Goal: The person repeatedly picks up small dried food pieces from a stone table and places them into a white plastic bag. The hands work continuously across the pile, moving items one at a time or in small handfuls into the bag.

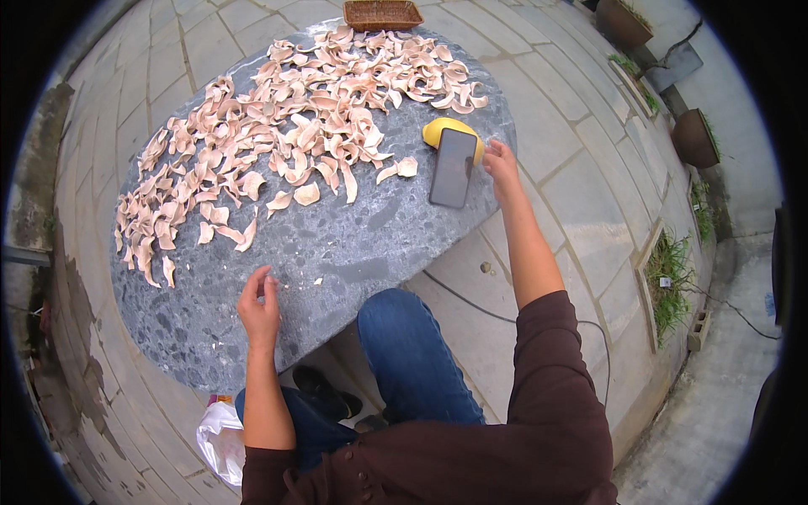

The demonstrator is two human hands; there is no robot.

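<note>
Many pale pinkish, curled dried pieces (303, 126) lie spread over the far and left parts of a grey speckled stone table (366, 233). My left hand (259, 303) is above the table's near edge, fingers slightly curled, with nothing seen in it. A few small pale crumbs (317, 281) lie to its right. At the table's right side a black smartphone (453, 167) leans on a yellow, rounded object (445, 128). My right hand (500, 161) is just right of these, its fingers half bent and apart; I see nothing in it. Whether it touches the yellow object, I cannot tell.
A brown wicker basket (382, 15) sits at the table's far edge. Below the near left edge hangs or stands a white plastic bag (222, 442). A dark cable (486, 310) runs over the stone paving on the right. Planters (695, 138) line the wall further right.
</note>
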